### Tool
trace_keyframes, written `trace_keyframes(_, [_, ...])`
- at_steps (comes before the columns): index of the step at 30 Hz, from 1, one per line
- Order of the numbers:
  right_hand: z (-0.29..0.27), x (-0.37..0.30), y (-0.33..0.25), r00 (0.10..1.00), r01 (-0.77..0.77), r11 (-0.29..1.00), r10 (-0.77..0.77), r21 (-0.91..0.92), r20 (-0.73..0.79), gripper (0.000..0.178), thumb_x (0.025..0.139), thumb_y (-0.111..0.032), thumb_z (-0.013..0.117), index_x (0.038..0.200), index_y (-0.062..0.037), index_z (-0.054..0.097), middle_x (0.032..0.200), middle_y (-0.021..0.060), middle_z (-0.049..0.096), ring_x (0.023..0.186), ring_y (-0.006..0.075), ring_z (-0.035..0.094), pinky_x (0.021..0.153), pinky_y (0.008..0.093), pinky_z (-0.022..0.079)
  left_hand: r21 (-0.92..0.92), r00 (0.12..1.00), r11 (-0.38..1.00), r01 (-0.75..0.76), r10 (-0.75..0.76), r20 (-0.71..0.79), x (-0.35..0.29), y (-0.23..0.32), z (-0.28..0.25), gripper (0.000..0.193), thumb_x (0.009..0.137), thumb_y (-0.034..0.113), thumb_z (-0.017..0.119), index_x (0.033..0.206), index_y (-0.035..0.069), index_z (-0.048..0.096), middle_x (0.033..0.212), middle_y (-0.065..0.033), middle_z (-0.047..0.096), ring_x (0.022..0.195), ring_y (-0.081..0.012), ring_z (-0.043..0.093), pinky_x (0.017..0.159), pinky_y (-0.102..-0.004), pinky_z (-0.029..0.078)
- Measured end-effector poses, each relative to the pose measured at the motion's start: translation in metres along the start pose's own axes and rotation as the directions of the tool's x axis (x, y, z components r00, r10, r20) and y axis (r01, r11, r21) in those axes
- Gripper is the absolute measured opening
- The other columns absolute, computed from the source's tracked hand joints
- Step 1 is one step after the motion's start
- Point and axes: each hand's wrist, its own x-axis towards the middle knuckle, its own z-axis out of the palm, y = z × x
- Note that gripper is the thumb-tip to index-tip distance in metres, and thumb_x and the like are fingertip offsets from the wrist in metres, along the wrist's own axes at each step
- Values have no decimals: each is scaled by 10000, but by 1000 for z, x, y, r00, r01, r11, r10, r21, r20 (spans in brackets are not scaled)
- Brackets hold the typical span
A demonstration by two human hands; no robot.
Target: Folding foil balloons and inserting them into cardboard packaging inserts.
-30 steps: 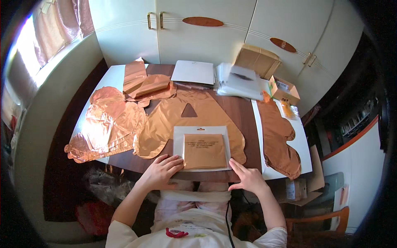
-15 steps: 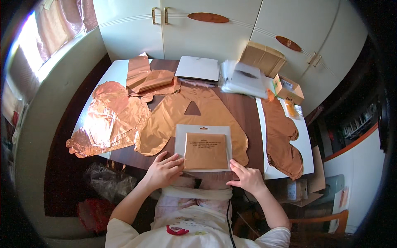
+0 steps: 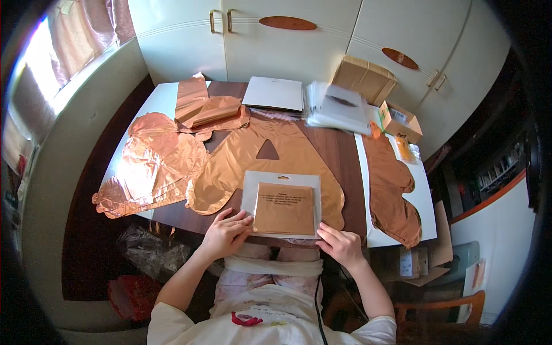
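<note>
Print [image 3: 283, 197] in small dark lines, too tiny to read, crosses the upper part of a flat packet [image 3: 283, 209]. It is nearly square, with pale border [image 3: 249, 201], hanging slot [image 3: 283, 177] and copper-brown filling [image 3: 283, 222]. It lies at near edge of the brown table [image 3: 344, 150], partly over a copper foil shape [image 3: 302, 161] with triangular hole [image 3: 268, 150]. The left hand [image 3: 227, 234] touches the packet's lower left corner with fingers [image 3: 234, 221] slightly spread; the right hand [image 3: 341, 245] touches the lower right one. Whether they pinch, I cannot tell.
</note>
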Motion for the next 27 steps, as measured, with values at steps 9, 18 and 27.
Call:
trace_keyframes(9, [11,2,-12,984,-98,990,112,100,-141,88,717,-96,672,794,-66,642,863,43,680,616,189,645,516,284,511,-32,999,999,35,-34,10,1,0,0,98,797,132,622,870,75,657,1061,-50,648,1082,-204,572,967,-423,379])
trace_keyframes(18, [21,17,-25,934,-286,956,293,63,-203,80,640,-28,631,677,-61,569,630,57,579,499,237,578,448,327,484,-43,984,991,129,-133,-116,6,3,8,178,737,91,640,908,52,674,932,-90,674,932,-185,639,810,-348,454])
trace_keyframes(27, [17,30,-23,876,-483,875,483,27,6,194,665,-100,651,647,-83,458,694,59,510,528,293,542,449,392,460,1,971,984,177,-174,-161,10,9,8,189,696,42,631,884,56,652,807,-73,666,749,-213,644,740,-312,473])
